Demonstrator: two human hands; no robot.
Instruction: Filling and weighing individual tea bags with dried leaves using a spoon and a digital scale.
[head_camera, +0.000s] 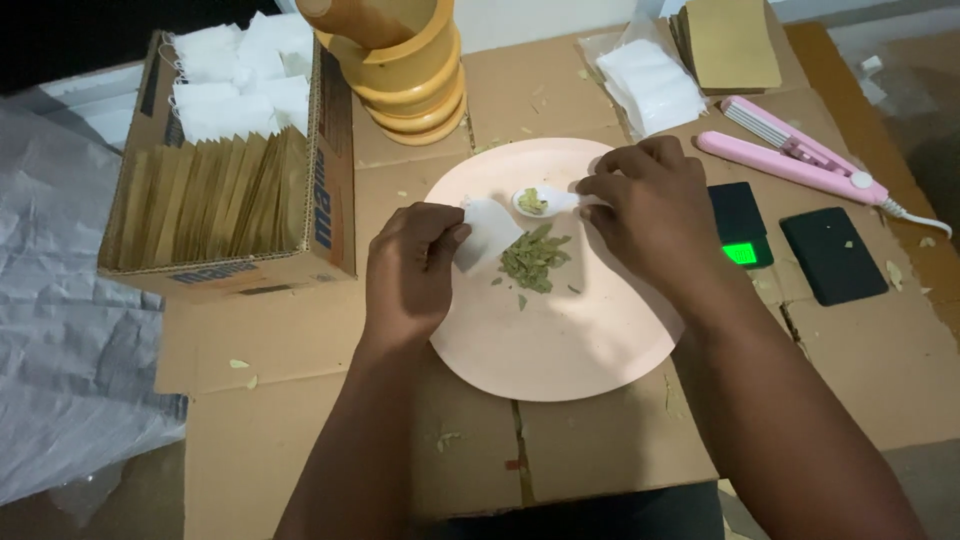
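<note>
Cardboard sheeting (300, 350) is spread as the work surface. Towards its far left corner a cardboard box (235, 170) is seen, packed with brown paper envelopes (200, 205) and white sachets (235, 75). At mid-surface a pink plate (560, 340) is set, and a small heap of dried green leaves (535, 260) is piled on it. A small white bag (487, 232) is pinched by the left hand (410, 270) over the plate's left edge. A white spoon (540, 201), loaded with leaves, is gripped by the right hand (650, 215) just beside the bag. Towards the right edge a small scale (740, 225) with a lit green display and a pink heat sealer (800, 160) are laid.
</note>
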